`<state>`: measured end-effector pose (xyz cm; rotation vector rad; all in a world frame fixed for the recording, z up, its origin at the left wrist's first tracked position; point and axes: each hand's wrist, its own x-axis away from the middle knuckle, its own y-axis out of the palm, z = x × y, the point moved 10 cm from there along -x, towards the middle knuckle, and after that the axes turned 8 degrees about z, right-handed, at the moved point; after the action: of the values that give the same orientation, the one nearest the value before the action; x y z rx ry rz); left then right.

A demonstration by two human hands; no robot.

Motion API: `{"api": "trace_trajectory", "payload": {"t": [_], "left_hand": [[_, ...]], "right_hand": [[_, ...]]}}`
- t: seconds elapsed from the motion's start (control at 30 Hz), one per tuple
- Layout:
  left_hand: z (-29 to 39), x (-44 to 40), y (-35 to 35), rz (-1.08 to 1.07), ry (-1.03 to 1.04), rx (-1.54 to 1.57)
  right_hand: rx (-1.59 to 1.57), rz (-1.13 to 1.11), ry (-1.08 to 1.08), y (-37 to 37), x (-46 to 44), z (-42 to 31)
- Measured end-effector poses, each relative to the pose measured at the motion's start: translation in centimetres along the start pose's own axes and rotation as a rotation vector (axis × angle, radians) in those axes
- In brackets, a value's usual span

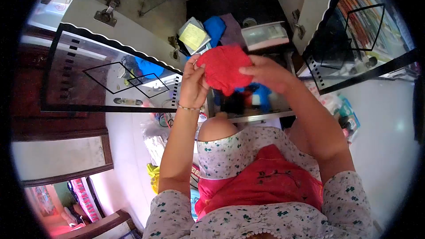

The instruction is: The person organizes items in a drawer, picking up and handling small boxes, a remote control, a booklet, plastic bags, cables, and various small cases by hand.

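Observation:
A bunched red cloth [225, 67] is held up between my two hands, over an open drawer. My left hand [193, 84] pinches its left edge between thumb and fingers. At the right edge, my right hand [271, 73] grips it with the thumb on top and the fingers mostly hidden underneath. Whether the cloth is a flat piece or a sewn item, I cannot tell. Below it, the open drawer [265, 118] holds dark, blue and white items, partly covered by the cloth and my hands. Another red fabric [265, 183] with a dark plant design lies across my lap.
Two glass cabinet doors [110, 73] [354, 40] stand open on either side. Inside the cabinet are a pale yellow pad [192, 36], a blue item [214, 30] and a clear-sided box [265, 36]. Plastic bags [155, 144] and packets [347, 113] lie on the floor.

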<state>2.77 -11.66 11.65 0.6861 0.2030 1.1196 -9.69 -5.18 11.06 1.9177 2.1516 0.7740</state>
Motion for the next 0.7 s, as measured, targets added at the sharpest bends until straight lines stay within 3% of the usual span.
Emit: {"api": "trace_trajectory", "payload": {"t": [0.1, 0.17, 0.2, 0.27, 0.3, 0.33, 0.4, 0.63, 0.7], "left_hand": [[1.3, 1.0, 1.1, 0.094, 0.071, 0.057], [-1.0, 2.0, 3.3, 0.021, -0.192, 0.156], [-1.4, 2.3, 3.2, 0.019, -0.189, 0.153], [-2.9, 2.5, 2.0, 0.061, -0.167, -0.249], [-2.1, 2.5, 3.1, 0.03, -0.041, -0.225], [-2.3, 2.5, 3.3, 0.031, -0.041, -0.228], [-1.1, 2.3, 3.1, 0.091, 0.089, -0.204], [-0.6, 2.6, 2.9, 0.1, 0.175, -0.182], [1.2, 3.2, 1.8, 0.255, 0.374, -0.626]], "right_hand": [[-0.137, 0.125, -0.049, -0.9, 0.1, -0.2], [-0.096, 0.197, -0.084, -1.6, 0.0, -0.4], [-0.051, 0.273, -0.114, -2.4, -0.1, -0.6], [0.027, 0.302, -0.207, -2.7, -0.2, -1.1], [0.104, 0.335, -0.295, -2.7, 0.1, -2.1], [0.101, 0.334, -0.297, -2.6, 0.3, -2.2], [0.186, 0.381, -0.21, -2.9, 0.7, -1.9], [0.171, 0.358, -0.221, -2.2, 0.6, -2.1], [0.157, 0.425, -0.224, -2.9, 0.7, -2.1]]}}
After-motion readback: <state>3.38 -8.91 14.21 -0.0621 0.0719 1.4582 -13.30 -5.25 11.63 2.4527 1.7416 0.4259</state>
